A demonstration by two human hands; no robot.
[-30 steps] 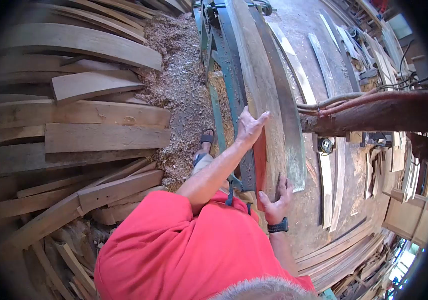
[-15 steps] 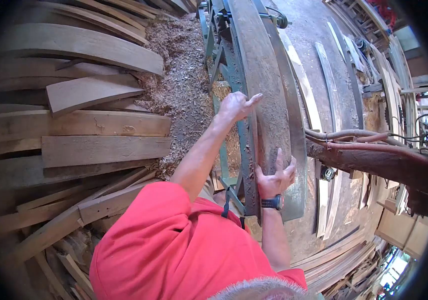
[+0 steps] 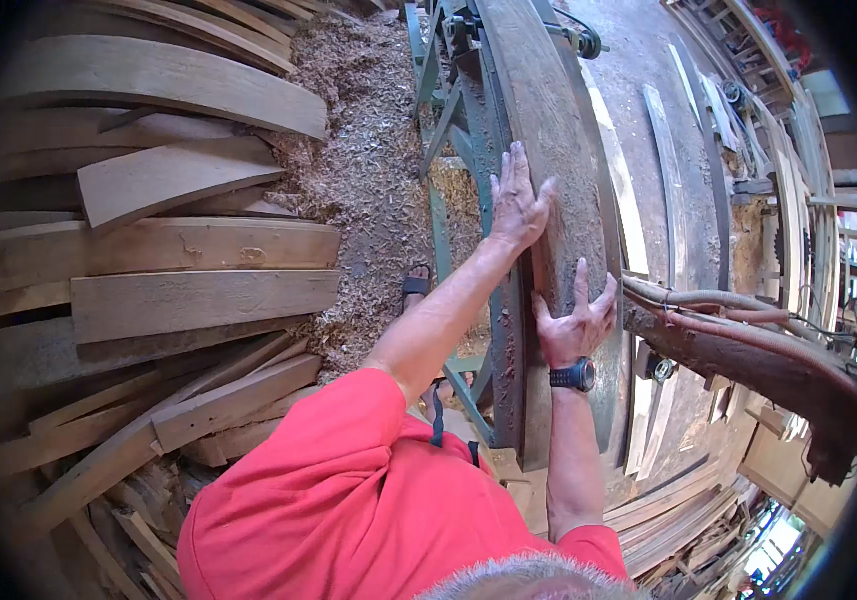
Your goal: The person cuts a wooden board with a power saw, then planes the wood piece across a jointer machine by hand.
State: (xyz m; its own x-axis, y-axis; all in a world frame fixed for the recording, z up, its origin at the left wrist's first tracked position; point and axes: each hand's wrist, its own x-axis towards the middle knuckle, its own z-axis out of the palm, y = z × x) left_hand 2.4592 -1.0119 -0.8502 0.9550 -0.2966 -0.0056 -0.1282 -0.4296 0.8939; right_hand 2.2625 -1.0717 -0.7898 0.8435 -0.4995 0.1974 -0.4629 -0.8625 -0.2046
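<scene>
A long, broad wooden plank point(image 3: 561, 130), coated in sawdust, lies lengthwise on a machine's metal bed point(image 3: 509, 370). My left hand point(image 3: 521, 212) rests on the plank's left edge, fingers stretched forward and thumb apart on its top. Nearer my body, my right hand point(image 3: 579, 325), with a dark watch at the wrist, lies on the plank with fingers spread and thumb toward the left edge. Neither hand wraps around the wood. The palms' undersides are hidden.
Stacked curved boards point(image 3: 199, 245) fill the left side. Wood shavings point(image 3: 369, 150) cover the floor beside the green machine frame point(image 3: 439, 230). A rusty brown arm point(image 3: 749, 360) with hoses point(image 3: 719, 298) reaches in from the right. Long strips point(image 3: 664, 170) lie beyond.
My left hand has moved right and straightened its fingers along the plank's edge. My right hand, still spread on the plank, appears slightly farther up and right, as does the whole machine.
</scene>
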